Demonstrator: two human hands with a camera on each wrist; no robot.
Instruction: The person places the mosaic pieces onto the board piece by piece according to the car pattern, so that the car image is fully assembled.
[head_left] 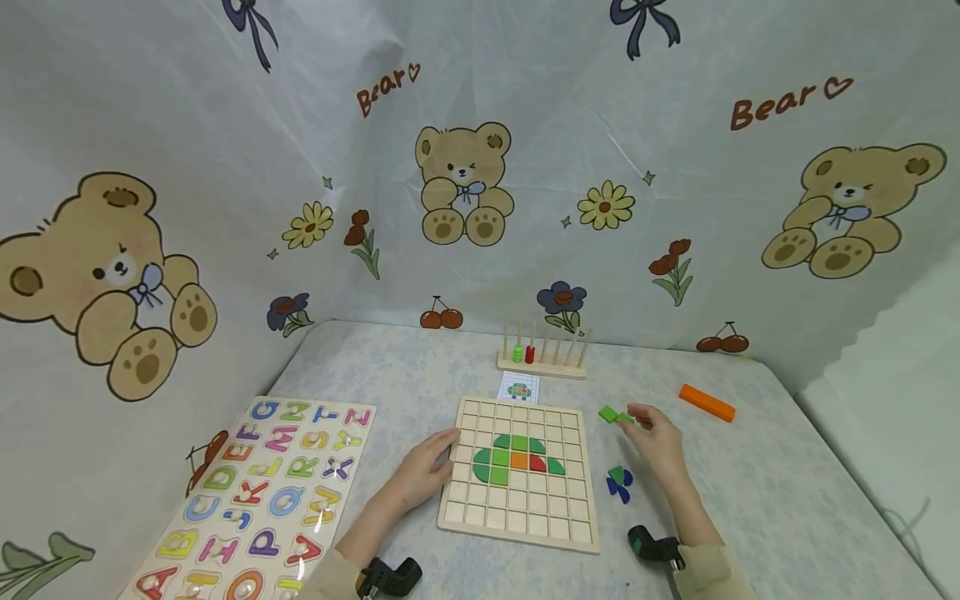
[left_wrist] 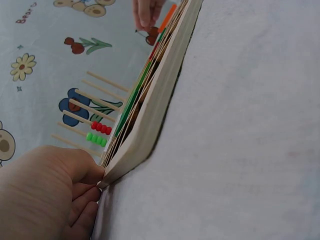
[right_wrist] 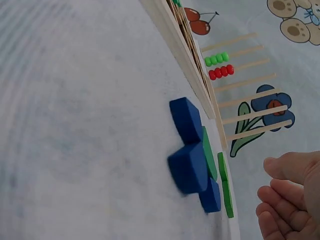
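Observation:
My left hand grips the left edge of a wooden grid board; in the left wrist view the thumb and fingers pinch its rim. Set in the grid are coloured pieces: green squares and quarter-rounds, an orange square and a red quarter-round. Over at the right, my right hand hovers with fingertips close to two light green squares lying on the table. The right wrist view shows its thumb and loosely curled fingers apart, nothing between them. Nearer me lie several blue pieces and a green piece.
A pattern card lies behind the board. Behind it stands a wooden peg rack with green and red beads. An alphabet puzzle board covers the table's left, and an orange bar lies at the far right.

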